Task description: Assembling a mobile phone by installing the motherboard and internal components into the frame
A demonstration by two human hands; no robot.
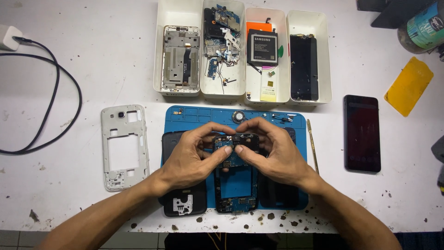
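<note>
The phone looks well taken apart already. Its white middle frame (124,147) lies bare on the table (69,194) to the left, and the four white bins (159,55) along the back hold sorted parts: a metal chassis with a ribbon cable (181,58), a heap of small boards and scraps (223,39), a battery (262,47) and a dark screen panel (304,67). A black back cover (185,203) lies at the near left edge of the blue work mat (194,115), partly under the left wrist.

What seems left is the circuit board (234,185) itself — a long blue-and-black board with a big rectangular opening, lying on the mat and running from between the hands toward the table's near edge. Small parts appear to be fitted along its top end still, so I judge the stripping of the board unfinished.

The left hand (192,159) and the right hand (277,155) meet over that top end. Each is curled, thumb and forefinger pinched close on a small dark piece (237,140) at the board's upper edge — whether it is loose or attached I cannot tell. The rest of the board lies below and between the two wrists.

A thin pry tool (313,146) lies just right of the mat, with a whole dark phone (362,133) beyond it and a yellow pick (409,86) farther back. A black cable (55,111) loops at far left.
</note>
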